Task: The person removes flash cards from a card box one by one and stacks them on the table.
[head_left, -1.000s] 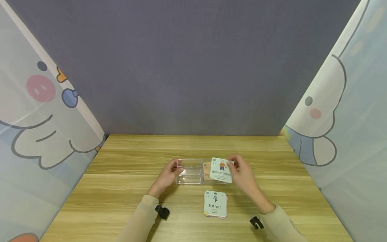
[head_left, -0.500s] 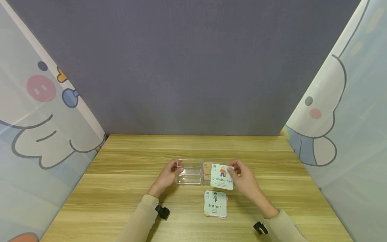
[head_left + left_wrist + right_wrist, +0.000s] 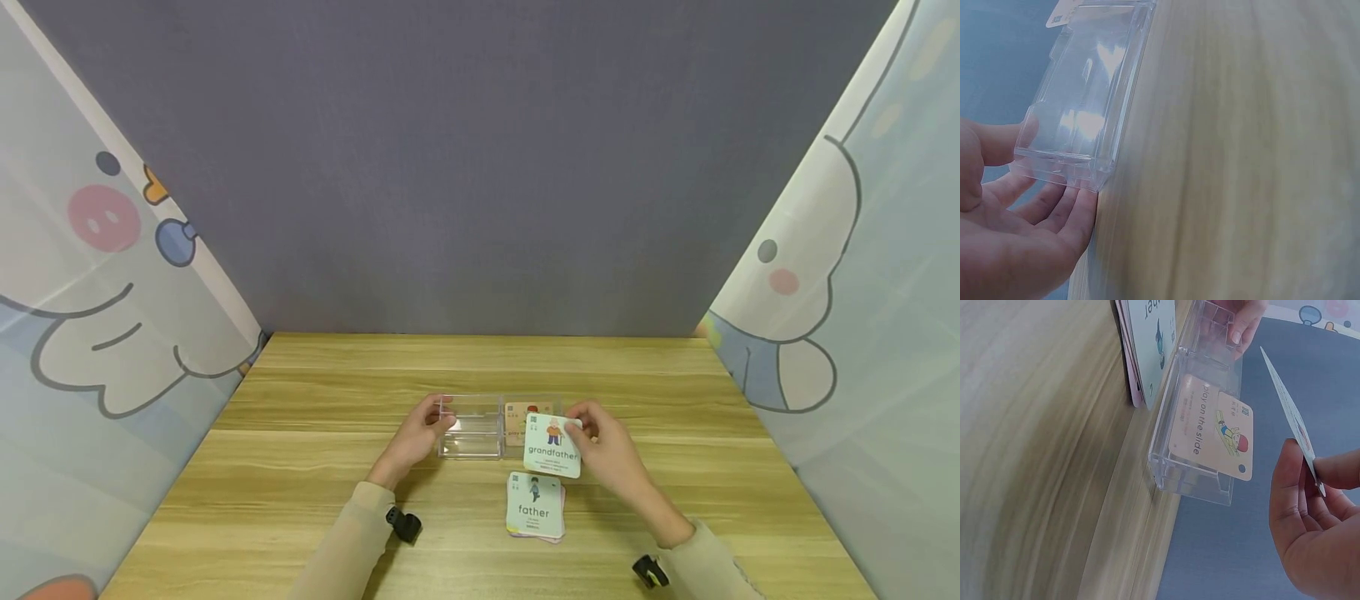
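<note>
A clear plastic card holder with two sections stands on the table. Its left end is gripped by my left hand, thumb inside the wall and fingers outside in the left wrist view. An orange "play on the slide" card leans in the right section; the left section holds no card. Between thumb and fingers, my right hand pinches the upper right corner of a pale green "grandfather" card. That card is raised in front of the right section, apart from the holder in the right wrist view, where it shows nearly edge-on.
Just in front of the holder lies a small stack of cards, "father" on top and a pink edge below. The wood-grain table ends at a dark grey panel. Cartoon-printed curtains flank both sides.
My right hand has lowered the "grandfather" card slightly toward me, so more of the orange card shows behind it. The left hand, holder and stack have stayed put.
</note>
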A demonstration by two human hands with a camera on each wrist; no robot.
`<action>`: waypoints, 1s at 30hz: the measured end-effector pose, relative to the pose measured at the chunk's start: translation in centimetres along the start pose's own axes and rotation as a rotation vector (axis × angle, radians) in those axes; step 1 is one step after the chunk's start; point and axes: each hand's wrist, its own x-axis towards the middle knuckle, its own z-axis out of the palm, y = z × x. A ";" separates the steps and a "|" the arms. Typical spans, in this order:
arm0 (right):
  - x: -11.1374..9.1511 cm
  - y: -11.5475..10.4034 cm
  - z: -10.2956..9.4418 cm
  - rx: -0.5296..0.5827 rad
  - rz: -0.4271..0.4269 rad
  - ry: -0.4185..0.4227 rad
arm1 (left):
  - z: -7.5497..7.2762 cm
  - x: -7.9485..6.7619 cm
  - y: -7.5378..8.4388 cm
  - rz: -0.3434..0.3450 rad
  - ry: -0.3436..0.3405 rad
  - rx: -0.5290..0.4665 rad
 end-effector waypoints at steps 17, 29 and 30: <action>-0.8 0.4 0.6 0.017 0.029 -0.033 | 0.2 0.1 -0.1 0.009 0.024 -0.006; -1.3 0.8 1.1 0.039 0.070 -0.077 | 0.0 0.2 -0.2 -0.005 0.009 0.011; -1.4 0.8 1.1 0.042 0.073 -0.082 | 0.0 0.2 -0.2 -0.004 0.006 0.011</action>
